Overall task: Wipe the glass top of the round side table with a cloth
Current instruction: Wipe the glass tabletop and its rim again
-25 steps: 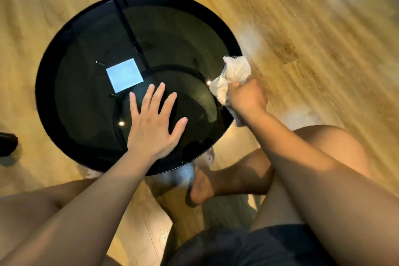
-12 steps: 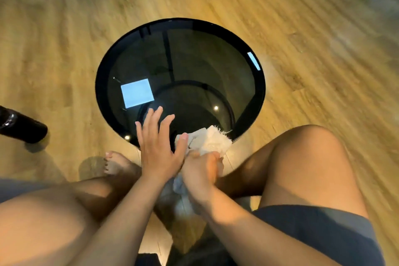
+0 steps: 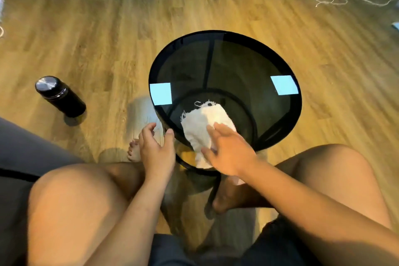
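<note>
A person is sitting and looking down over bare knees at a round side table (image 3: pixel 224 101) with a dark glass top (image 3: pixel 248 67), standing on a wooden floor (image 3: pixel 108 28) between their legs. A white cloth (image 3: pixel 203 123) with frayed edges is lying on the near part of the glass, its lower end hanging over the near rim.

The right hand (image 3: pixel 228 151) is reaching in from the lower right, forearm angled up and to the left. The palm is facing down, fingers straight and spread, and it is pressing flat on the near right part of the cloth rather than clutching it.

The left hand (image 3: pixel 156 149) is reaching up from the bottom centre and hovering at the table's near left rim. Its fingers are loosely curled and apart, holding nothing, with the thumb lying just at the rim.

Two pale blue squares of reflected light are showing on the glass, one on each side. A black bottle (image 3: pixel 60 96) with a metal cap is standing on the floor well to the left.
</note>
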{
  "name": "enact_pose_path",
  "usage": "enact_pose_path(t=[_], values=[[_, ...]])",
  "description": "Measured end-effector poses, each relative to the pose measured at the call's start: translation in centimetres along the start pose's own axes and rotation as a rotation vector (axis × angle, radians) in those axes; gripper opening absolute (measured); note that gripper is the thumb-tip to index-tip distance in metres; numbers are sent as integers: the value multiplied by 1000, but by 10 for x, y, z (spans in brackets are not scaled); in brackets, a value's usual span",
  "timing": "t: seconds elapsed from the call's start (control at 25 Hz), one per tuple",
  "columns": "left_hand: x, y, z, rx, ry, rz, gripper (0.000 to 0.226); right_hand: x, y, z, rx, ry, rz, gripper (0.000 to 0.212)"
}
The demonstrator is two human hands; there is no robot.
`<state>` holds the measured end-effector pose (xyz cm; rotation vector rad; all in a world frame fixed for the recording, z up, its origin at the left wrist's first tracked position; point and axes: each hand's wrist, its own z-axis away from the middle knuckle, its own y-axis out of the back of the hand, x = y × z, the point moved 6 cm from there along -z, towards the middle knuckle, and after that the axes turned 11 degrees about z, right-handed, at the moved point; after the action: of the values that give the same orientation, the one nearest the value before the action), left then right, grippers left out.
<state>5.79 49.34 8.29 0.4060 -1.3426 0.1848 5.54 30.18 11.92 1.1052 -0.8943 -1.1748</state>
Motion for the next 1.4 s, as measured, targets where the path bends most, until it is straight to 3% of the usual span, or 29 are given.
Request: enact_pose_path(t=[0.08, 0.2, 0.52, 0.68, 0.88, 1.04, 1.2, 1.28, 1.4], values=[[-9, -14, -3, -87, 101, -24, 52, 8, -30, 7, -48, 150, 219, 76], [-9, -30, -11, -147, 173, 119, 55, -18, -36, -10, 32, 298, 269, 84], [-3, -31, -37, 40, 315, 349, 51, -72, -26, -72, -12, 314, 266, 82], [0, -22, -49, 53, 283, 413, 51, -102, -21, -119, 19, 234, 275, 75], [-6, -17, -59, 82, 269, 426, 51, -137, 10, -206, 75, 262, 495, 62], [-1, -4, -63, 176, 212, 371, 45, -146, 21, -209, -42, 566, 680, 55], [-14, -5, -57, 157, 238, 282, 49, -128, 4, -100, -19, 908, 356, 29], [-16, -11, -54, 110, 238, 310, 49, -112, 1, -70, 61, 1205, 464, 16], [-14, -16, -50, 99, 228, 337, 51, -117, -1, -96, -31, 1272, 673, 30]])
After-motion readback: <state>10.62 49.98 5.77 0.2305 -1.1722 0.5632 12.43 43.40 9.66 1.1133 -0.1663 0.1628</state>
